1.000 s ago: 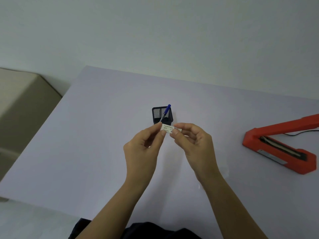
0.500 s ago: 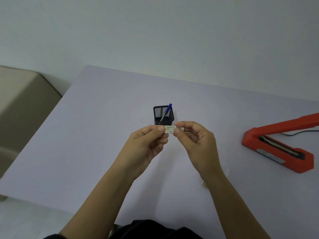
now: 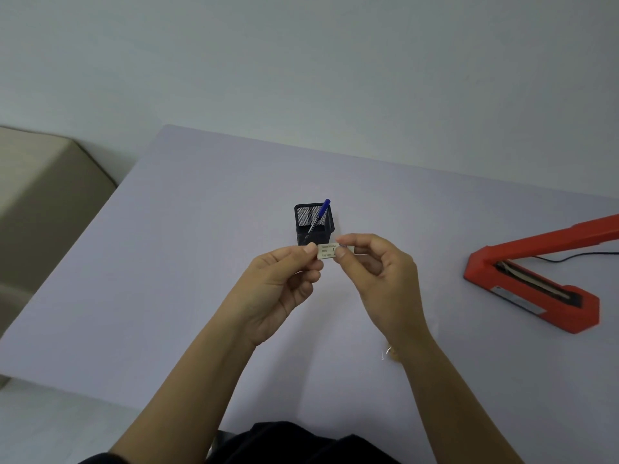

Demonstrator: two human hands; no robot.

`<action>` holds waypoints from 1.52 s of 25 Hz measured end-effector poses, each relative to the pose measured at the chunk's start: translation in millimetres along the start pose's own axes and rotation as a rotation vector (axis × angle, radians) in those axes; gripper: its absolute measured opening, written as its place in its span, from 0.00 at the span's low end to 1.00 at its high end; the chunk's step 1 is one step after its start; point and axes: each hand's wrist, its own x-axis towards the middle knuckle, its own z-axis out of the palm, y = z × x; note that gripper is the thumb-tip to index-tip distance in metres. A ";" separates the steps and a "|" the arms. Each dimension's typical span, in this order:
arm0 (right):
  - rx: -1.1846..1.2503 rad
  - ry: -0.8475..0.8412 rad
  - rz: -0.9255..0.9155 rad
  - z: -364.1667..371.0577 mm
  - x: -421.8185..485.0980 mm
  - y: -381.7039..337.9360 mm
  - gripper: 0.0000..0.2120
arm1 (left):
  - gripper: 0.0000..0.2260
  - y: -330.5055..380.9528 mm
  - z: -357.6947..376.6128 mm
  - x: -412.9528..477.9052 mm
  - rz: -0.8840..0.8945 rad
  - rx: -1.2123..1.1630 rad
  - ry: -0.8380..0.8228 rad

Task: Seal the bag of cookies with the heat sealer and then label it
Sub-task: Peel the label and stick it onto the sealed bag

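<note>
We hold a small label up over the middle of the desk. Our left hand pinches its left end between thumb and first finger, and the other fingers curl in loosely. Our right hand pinches the right end the same way, with its fingers bent. Both arms reach forward from the near edge and come close together at the label. The label lies flat between our hands, with tiny print on it that is too small to read.

Just behind the label stands a black cup with a blue pen leaning in it. The red sealer sits by the right edge with its arm lifted up, and a thin black wire runs off behind it. A bit of the bag peeks out under our right wrist, near the near edge; most of it is hidden. The left half of the desk is bare, with lots of room. A tan box sits past the left edge.
</note>
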 end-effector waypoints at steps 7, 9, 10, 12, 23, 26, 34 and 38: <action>-0.020 0.006 -0.024 -1.9 1.1 -1.0 0.06 | 0.07 -0.7 3.4 1.1 0.002 0.015 -0.010; -0.018 0.012 -0.029 -2.8 1.5 -1.4 0.07 | 0.07 -1.1 4.6 2.0 0.013 0.026 -0.010; -0.016 0.013 -0.031 -3.0 1.6 -1.9 0.07 | 0.07 -1.1 4.7 2.4 0.018 0.030 -0.012; -0.014 0.009 -0.033 -2.2 1.9 -2.6 0.07 | 0.07 -0.7 4.1 3.3 0.025 0.028 -0.027; 0.074 -0.012 0.018 -1.6 1.8 0.3 0.07 | 0.06 -9.3 -3.2 5.9 0.331 0.331 0.173; 0.057 0.023 -0.006 -2.1 0.4 0.8 0.05 | 0.05 -14.9 -4.5 0.7 0.587 0.522 0.318; 0.005 0.021 -0.071 1.1 -2.7 2.2 0.06 | 0.07 -25.0 -0.8 2.3 0.846 0.778 0.369; 0.025 0.018 -0.080 1.0 -3.2 3.7 0.06 | 0.04 -27.4 -1.0 4.2 0.935 0.813 0.389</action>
